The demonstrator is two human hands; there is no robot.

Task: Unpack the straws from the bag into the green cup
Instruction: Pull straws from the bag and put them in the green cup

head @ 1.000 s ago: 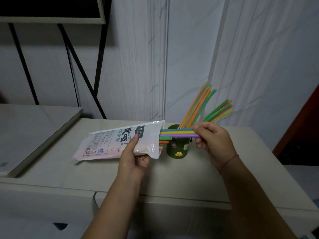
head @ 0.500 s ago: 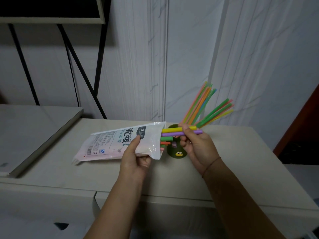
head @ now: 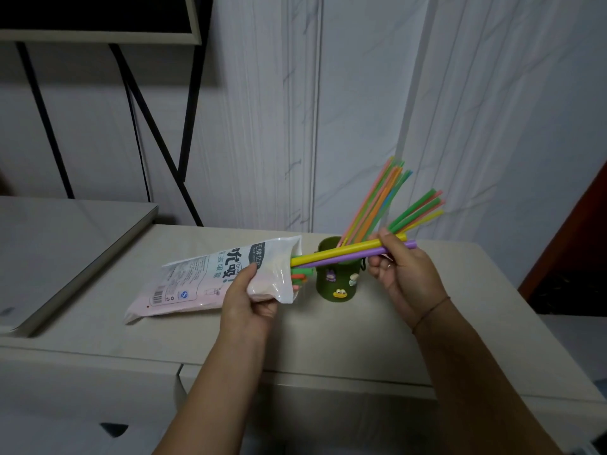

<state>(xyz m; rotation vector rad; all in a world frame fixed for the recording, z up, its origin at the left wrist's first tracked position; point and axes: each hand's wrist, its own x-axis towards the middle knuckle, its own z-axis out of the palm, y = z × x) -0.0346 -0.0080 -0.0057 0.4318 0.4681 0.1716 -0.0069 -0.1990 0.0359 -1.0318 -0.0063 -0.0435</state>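
Note:
A white and pink plastic bag (head: 203,277) with printed text lies tilted on the cabinet top, its open mouth facing right. My left hand (head: 253,300) grips the bag near that mouth. My right hand (head: 399,274) pinches a yellow straw (head: 335,252) and a purple straw (head: 345,257), both drawn most of the way out, their left ends still at the bag's mouth. Orange and green straw ends (head: 299,276) poke from the bag. The dark green cup (head: 338,280) with small stickers stands behind the held straws, with several coloured straws (head: 384,205) fanning up and right from it.
The beige cabinet top (head: 328,336) ends at a front edge near my forearms. A lower grey surface (head: 65,244) lies to the left. A black metal frame (head: 157,133) stands against the white wall behind. A dark red panel (head: 584,244) is at the right.
My right hand went back to the bag's mouth, took hold of the yellow and purple straws, and has pulled them out to the right. The left hand and bag have stayed put.

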